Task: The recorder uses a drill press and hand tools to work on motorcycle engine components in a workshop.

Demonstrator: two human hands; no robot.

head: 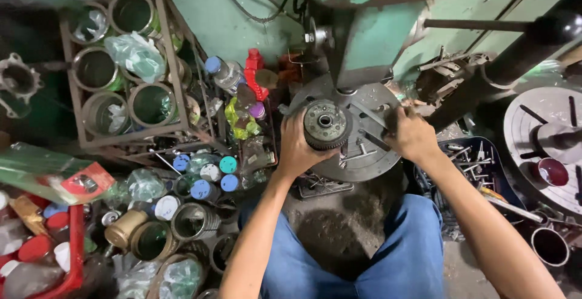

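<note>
Blue-trousered knees (364, 256) below, left hand (298, 147) grip grasping toothed round part (326, 124), right hand (412, 135) clenched at round table (364, 162) edge

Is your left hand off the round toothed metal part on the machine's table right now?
No, the left hand grips the round toothed metal part from its left side, on the round grey machine table.

Green wall (200, 14), gritty floor (339, 214), metal rack (163, 63).

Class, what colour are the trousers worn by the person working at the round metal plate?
Blue trousers, seen best in the head view, below the hands.
</note>
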